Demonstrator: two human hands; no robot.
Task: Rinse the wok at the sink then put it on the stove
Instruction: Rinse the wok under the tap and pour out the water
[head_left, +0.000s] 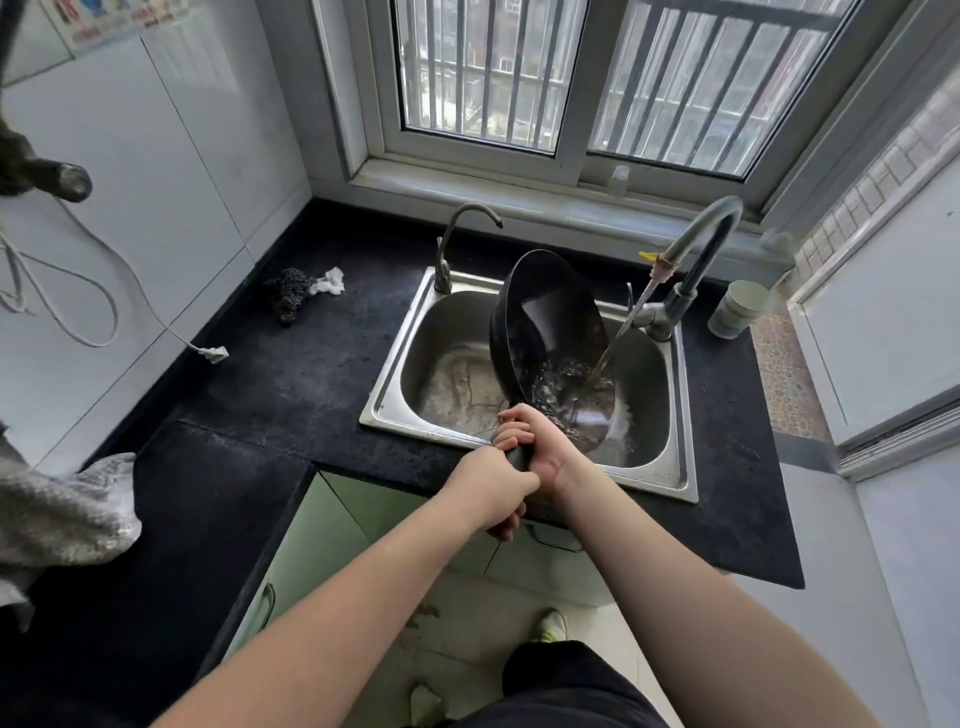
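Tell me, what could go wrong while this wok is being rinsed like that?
Water from the tall grey faucet strikes the steeply tilted black wok and churns near its low rim, so it may splash over the steel sink edge onto the black countertop. The left hand and right hand share one short handle; wet, it could slip.

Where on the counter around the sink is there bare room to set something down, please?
The widest bare stretch of black counter lies left of the sink, between the dark scrubber and the grey cloth. Right of the sink, the near part is bare. The far right corner is crowded by the big tap and white jar.
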